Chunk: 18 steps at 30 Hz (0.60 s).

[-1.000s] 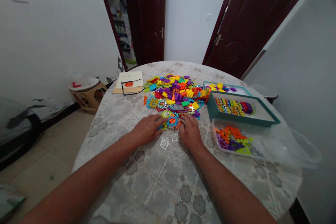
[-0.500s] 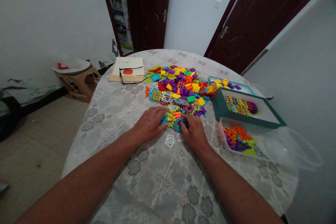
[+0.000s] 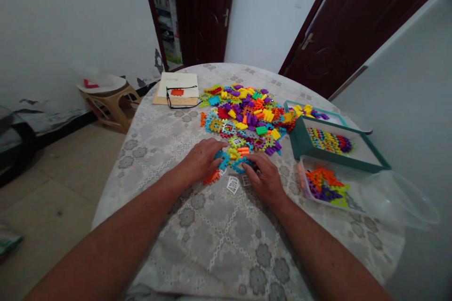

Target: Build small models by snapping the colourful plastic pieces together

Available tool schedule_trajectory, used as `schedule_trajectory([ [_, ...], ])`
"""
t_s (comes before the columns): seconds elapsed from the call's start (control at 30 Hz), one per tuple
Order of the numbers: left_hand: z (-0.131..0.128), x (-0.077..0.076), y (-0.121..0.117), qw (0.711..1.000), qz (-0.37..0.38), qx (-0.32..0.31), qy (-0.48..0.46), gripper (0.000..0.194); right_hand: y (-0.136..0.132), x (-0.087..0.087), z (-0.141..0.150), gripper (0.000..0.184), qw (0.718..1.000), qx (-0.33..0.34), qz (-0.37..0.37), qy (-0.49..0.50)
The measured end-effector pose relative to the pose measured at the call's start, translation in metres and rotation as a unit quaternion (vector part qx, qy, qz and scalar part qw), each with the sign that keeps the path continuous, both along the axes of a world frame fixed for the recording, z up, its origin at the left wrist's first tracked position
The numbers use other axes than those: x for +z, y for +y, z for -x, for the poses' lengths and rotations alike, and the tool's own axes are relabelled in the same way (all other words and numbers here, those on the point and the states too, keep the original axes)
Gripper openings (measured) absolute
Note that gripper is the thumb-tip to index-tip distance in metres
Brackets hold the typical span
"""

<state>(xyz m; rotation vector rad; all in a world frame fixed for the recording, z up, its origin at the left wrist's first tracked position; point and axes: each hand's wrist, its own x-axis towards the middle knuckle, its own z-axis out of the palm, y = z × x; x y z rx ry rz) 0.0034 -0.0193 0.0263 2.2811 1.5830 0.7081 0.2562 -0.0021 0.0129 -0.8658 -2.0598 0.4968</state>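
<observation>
My left hand (image 3: 200, 162) pinches a blue notched building piece (image 3: 223, 160) between thumb and fingers. Opposite it, my right hand (image 3: 265, 178) grips another blue piece (image 3: 239, 165) by its right side. Between the hands are yellow pieces (image 3: 233, 153) and an orange ribbed piece (image 3: 243, 151); whether these are joined to the blue ones I cannot tell. An orange notched piece (image 3: 212, 178) lies just below my left fingers. Closer to me on the cloth rests a white window-shaped piece (image 3: 233, 185), with a white square grid piece (image 3: 246, 180) beside my right thumb.
A heap of colourful plastic pieces (image 3: 249, 120) lies beyond my hands. To the right stand a green box (image 3: 298, 138) of sorted pieces and a clear plastic tub (image 3: 302, 183). Black-framed glasses (image 3: 181, 107) and papers (image 3: 176, 79) are at the back left.
The view has shifted slightly. My hands have drawn a little apart, and more of the blue pieces shows. The orange piece below my left hand has come into sight.
</observation>
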Motion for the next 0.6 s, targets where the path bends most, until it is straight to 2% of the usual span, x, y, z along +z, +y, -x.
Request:
schedule_trajectory([
  [0.23, -0.004, 0.017, -0.001, 0.985, 0.019, 0.002, -0.172, 0.042, -0.003, 0.002, 0.002, 0.017, 0.999, 0.007, 0.023, 0.021],
  [0.37, -0.012, 0.021, -0.005, 0.967, 0.065, -0.03, -0.245, 0.039, -0.004, 0.001, 0.002, 0.024, 0.999, -0.004, 0.05, 0.018],
  [0.5, -0.019, 0.019, -0.008, 0.96, 0.095, -0.067, -0.255, 0.037, -0.005, 0.001, 0.002, 0.025, 0.994, 0.032, 0.105, 0.007],
  [0.6, -0.013, 0.027, -0.011, 0.964, 0.112, -0.093, -0.222, 0.037, -0.006, 0.002, 0.001, 0.019, 0.988, 0.05, 0.144, -0.003],
])
